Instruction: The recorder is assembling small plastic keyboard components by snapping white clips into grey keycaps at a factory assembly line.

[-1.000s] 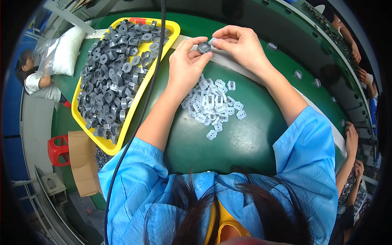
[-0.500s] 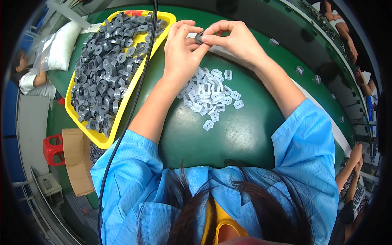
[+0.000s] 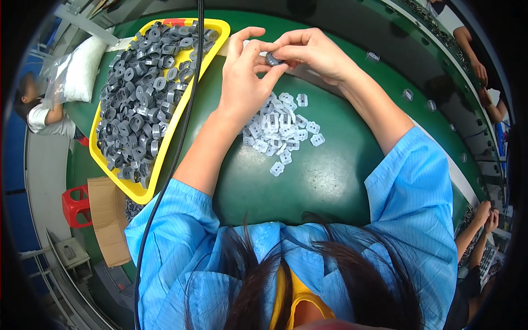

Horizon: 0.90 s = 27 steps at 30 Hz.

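Note:
Between my two hands is a small dark grey ring-shaped plastic part [image 3: 273, 59]. The fingers of my left hand [image 3: 246, 71] are closed on its left side, with the thumb below and the index finger above. My right hand [image 3: 314, 54] pinches the same part from the right with thumb and index finger. Parts of the ring are hidden by the fingertips. Below the hands, a loose pile of small translucent white plastic pieces [image 3: 283, 127] lies on the green tabletop [image 3: 258, 190].
A yellow tray [image 3: 170, 135] heaped with grey ring parts [image 3: 135, 102] stands at the left. A black cable [image 3: 184, 126] hangs across it. Translucent pieces lie spaced out on the green conveyor belt [image 3: 396, 77] beyond. A cardboard box [image 3: 107, 220] and red stool [image 3: 76, 206] are lower left. Other people sit around.
The grey ring part has tilted and shifted slightly down and right between my fingers. On the belt, the translucent pieces have moved a little to the right.

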Motion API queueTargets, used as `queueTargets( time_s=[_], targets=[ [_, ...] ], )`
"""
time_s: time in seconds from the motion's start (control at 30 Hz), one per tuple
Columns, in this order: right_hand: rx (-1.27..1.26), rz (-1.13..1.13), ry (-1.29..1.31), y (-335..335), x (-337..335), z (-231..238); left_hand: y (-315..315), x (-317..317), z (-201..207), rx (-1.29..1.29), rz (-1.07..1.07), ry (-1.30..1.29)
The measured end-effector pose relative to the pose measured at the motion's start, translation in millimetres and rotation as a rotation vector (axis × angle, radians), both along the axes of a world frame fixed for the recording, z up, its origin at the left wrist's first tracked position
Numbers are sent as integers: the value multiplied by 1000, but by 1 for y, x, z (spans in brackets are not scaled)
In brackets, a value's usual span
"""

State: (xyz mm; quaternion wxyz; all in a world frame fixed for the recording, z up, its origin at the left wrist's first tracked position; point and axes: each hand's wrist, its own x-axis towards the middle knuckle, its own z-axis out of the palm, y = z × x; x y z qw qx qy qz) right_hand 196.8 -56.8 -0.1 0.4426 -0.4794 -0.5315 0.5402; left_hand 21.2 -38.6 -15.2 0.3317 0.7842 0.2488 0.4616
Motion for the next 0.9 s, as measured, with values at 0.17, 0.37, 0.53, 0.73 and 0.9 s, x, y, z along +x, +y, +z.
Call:
queueTargets(
  time_s=[0.17,0.37,0.53,0.73,0.9],
  targets=[
    [-82,96,42,-1,8,7,2,-8,3,88,-41,63],
    [96,41,-131,-19,2,9,-7,1,0,179,17,52],
    [-8,137,-281,-20,14,21,-11,-5,10,12,-126,135],
    [81,194,-290,-24,14,25,-1,-11,11,3,-248,155],
    [227,120,69,-30,5,32,-11,-3,16,7,-239,-182]
  ],
)
